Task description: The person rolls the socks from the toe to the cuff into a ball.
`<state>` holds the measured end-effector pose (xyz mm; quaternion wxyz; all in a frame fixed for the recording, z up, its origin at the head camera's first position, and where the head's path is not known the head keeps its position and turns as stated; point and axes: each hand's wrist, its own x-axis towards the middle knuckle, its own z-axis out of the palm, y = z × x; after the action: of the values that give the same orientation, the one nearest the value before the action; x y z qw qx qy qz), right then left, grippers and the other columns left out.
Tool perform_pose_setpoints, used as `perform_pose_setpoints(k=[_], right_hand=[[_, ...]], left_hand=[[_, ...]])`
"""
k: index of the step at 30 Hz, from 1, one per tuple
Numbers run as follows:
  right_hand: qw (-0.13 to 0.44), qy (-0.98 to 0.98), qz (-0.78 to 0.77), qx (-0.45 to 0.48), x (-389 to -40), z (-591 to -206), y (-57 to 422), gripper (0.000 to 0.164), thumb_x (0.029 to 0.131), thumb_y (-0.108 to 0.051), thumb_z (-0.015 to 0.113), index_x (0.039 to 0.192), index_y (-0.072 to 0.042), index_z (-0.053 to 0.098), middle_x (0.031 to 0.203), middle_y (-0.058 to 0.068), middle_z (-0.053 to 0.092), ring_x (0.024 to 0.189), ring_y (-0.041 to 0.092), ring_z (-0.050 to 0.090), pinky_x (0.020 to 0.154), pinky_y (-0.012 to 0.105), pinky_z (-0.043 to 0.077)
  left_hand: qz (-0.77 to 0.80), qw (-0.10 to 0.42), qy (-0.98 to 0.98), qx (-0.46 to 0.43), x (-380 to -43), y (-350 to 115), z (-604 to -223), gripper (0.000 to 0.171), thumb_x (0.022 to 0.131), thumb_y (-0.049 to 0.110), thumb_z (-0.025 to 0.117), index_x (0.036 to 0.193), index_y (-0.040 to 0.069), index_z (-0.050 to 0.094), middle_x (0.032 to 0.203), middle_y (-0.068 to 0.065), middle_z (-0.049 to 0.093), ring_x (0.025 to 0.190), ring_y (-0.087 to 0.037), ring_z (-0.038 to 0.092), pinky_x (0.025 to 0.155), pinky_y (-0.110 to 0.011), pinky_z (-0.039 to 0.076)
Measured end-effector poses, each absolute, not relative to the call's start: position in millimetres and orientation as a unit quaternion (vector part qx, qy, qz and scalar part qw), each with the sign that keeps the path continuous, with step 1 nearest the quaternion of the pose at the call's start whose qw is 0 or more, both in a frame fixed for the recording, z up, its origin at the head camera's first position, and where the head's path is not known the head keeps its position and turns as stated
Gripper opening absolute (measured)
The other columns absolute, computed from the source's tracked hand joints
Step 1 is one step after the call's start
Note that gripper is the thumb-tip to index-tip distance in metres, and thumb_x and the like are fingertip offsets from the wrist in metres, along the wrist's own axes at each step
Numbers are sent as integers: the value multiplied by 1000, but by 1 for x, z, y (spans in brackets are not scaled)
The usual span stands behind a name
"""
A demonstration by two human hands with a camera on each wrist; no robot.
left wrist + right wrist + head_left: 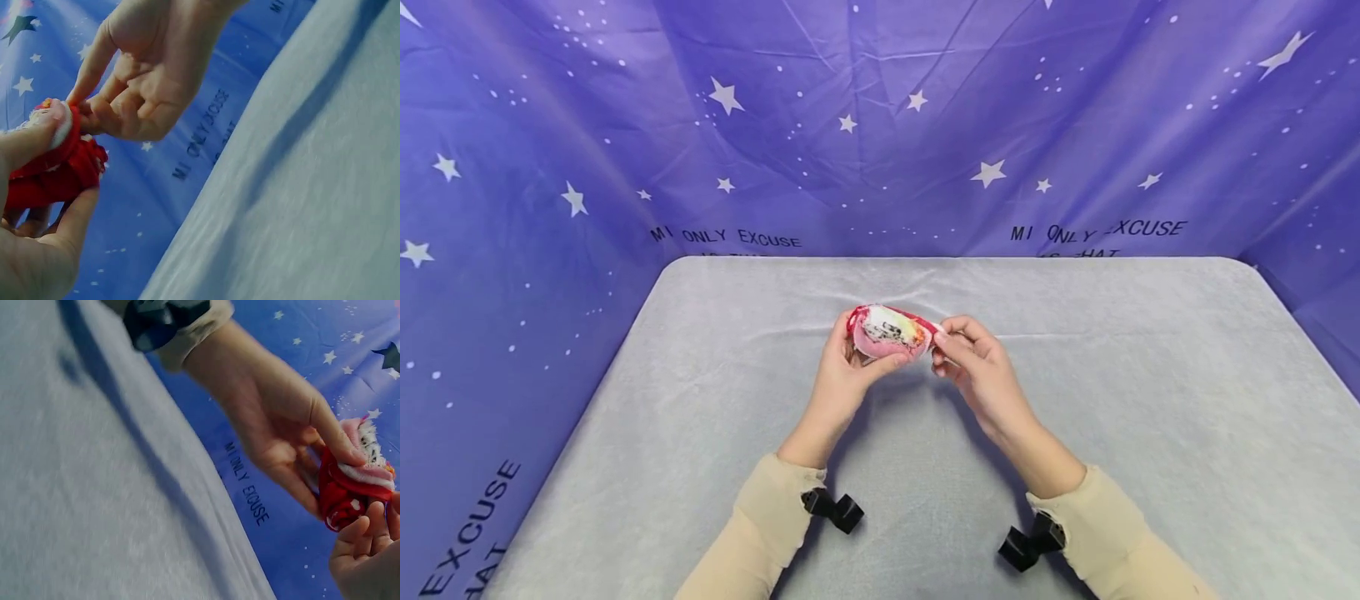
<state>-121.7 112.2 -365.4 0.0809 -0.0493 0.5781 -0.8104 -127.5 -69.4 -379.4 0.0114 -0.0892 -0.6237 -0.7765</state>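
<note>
Above the middle of the table a rolled-up sock [889,327] is held between both hands. It is red outside, with a pink and white part and loose black, yellow and orange threads showing on top. My left hand [842,383] grips the roll from its left side, thumb along the front. With thumb and fingertips, my right hand [988,375] pinches the red edge at the right end. In the left wrist view, the red underside of the sock [53,178] shows between the left thumb and fingers. The right wrist view shows a coiled red end with white spots on the sock [340,503].
A grey cloth covers the table [662,400]. Behind it and along its sides hangs a purple-blue curtain [880,150] with white stars and lettering. Black wrist cameras sit at the left sleeve [775,500] and the right sleeve [1097,517].
</note>
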Motion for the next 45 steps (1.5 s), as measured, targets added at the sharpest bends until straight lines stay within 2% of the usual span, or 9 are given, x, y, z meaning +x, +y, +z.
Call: perform_pose_setpoints(k=[5, 9, 13, 16, 20, 25, 33, 39, 45], right_hand=[[134, 500, -854, -48, -123, -361, 115, 9, 101, -8, 51, 96, -13, 55, 77, -5, 56, 70, 7, 51, 66, 18, 46], [154, 486, -858, -59, -123, -363, 117, 16, 104, -5, 43, 97, -14, 54, 79, -6, 58, 69, 5, 50, 68, 17, 48], [145, 505, -848, -68, -122, -366, 116, 17, 104, -4, 42, 100, -16, 53, 79, -8, 60, 70, 4, 51, 71, 17, 50], [118, 535, -834, -61, -121, -364, 114, 17, 104, -3, 42, 100, -17, 52, 78, -10, 58, 71, 3, 50, 71, 17, 47], [87, 554, -827, -47, -120, -359, 113, 19, 103, -1, 41, 99, -17, 51, 76, -10, 53, 71, 3, 47, 68, 16, 44], [91, 546, -830, -68, -121, -358, 110, 22, 102, 2, 41, 101, -16, 51, 79, -10, 56, 73, 3, 47, 68, 15, 43], [108, 595, -791, -93, -123, -369, 117, 21, 99, 4, 48, 100, -15, 58, 92, -6, 59, 83, 5, 58, 79, 20, 55], [0, 706, -695, -135, -127, -366, 122, 22, 93, 4, 57, 114, 3, 61, 105, -2, 65, 93, 7, 60, 84, 20, 55], [-53, 741, -638, -202, -130, -354, 125, 21, 94, -2, 63, 114, 5, 67, 104, -13, 68, 99, 6, 62, 87, 19, 54]], left_hand=[[-885, -54, -463, -24, -127, -68, -374, 65, 90, -18, 49, 148, 5, 33, 115, -3, 58, 94, -11, 67, 85, -25, 60], [-918, -98, -383, -7, -124, -68, -368, 62, 96, -12, 42, 153, 7, 25, 126, -9, 52, 99, -14, 68, 89, -27, 59], [-916, -143, -373, -38, -122, -69, -370, 78, 87, 7, 73, 149, 2, 26, 126, -9, 54, 104, -15, 67, 92, -26, 57], [-892, -159, -415, -79, -122, -72, -375, 72, 85, 6, 74, 143, 2, 31, 120, -5, 57, 102, -13, 66, 92, -27, 57], [-874, -152, -445, -120, -121, -77, -378, 46, 93, -10, 43, 136, 7, 39, 118, -2, 60, 102, -14, 67, 91, -30, 58], [-890, -159, -410, -122, -120, -77, -378, 48, 92, -8, 49, 135, 9, 38, 119, -3, 60, 103, -15, 66, 90, -30, 58], [-842, -168, -487, -159, -128, -85, -371, 69, 92, -13, 41, 155, 5, 21, 131, 2, 59, 116, -11, 61, 104, -29, 51], [-794, -139, -574, -145, -127, -90, -371, 62, 90, -13, 52, 148, 2, 34, 122, 2, 62, 108, -9, 64, 97, -26, 54], [-704, -81, -675, -205, -125, -88, -371, 64, 86, -9, 65, 145, 3, 41, 139, -21, 57, 119, -27, 63, 96, -32, 56]])
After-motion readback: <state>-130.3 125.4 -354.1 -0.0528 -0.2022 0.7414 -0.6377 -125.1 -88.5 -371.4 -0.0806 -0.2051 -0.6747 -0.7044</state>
